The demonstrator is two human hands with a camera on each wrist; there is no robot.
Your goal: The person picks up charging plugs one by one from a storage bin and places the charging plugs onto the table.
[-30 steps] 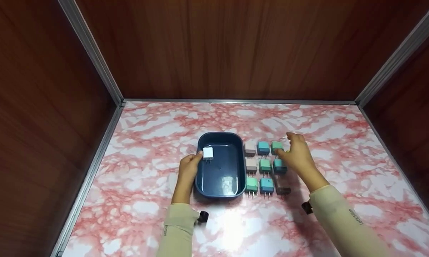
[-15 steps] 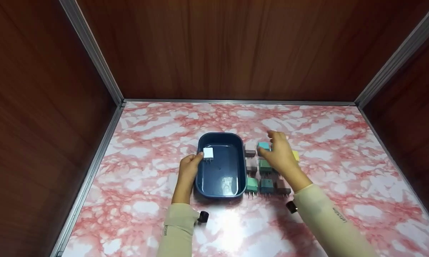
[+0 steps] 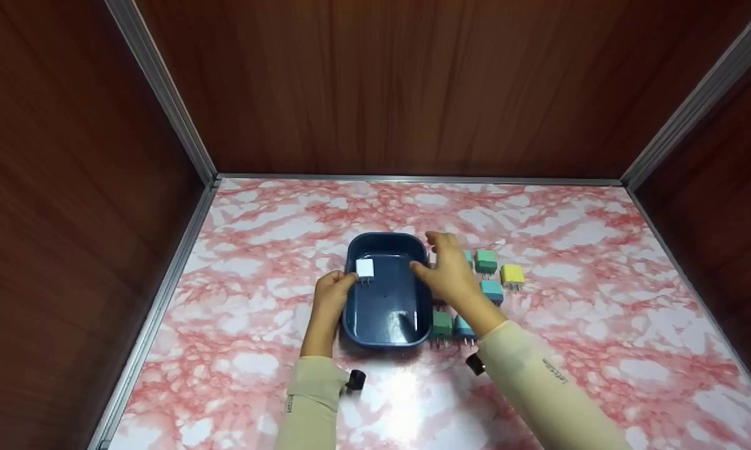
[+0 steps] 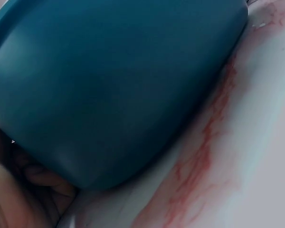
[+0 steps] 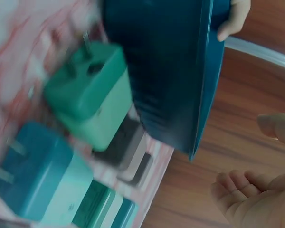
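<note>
A dark blue plastic tub [image 3: 386,342] stands mid-table, with a white wall charger [image 3: 364,269] inside by its left wall, prongs facing me. My left hand [image 3: 333,290] grips the tub's left rim, thumb over the edge; the left wrist view shows its curled fingers [image 4: 47,183] against the outer wall. Over the tub's right rim hovers my right hand [image 3: 453,275], thumb and fingers spread, nothing between them. Right of the tub stand a green charger [image 3: 441,325], a blue one [image 3: 466,326] and several others, partly covered by that hand.
At the group's right are a yellow charger [image 3: 512,275], a teal one [image 3: 491,290] and a green one [image 3: 485,259]. Wood-grain panels [image 3: 381,87] with metal edging enclose the red-and-white marbled tabletop [image 3: 256,269] at the back and both sides.
My right hand has moved left from over the right-hand chargers to the tub's right rim, uncovering the yellow charger. My left hand, the tub and the white charger stay put.
</note>
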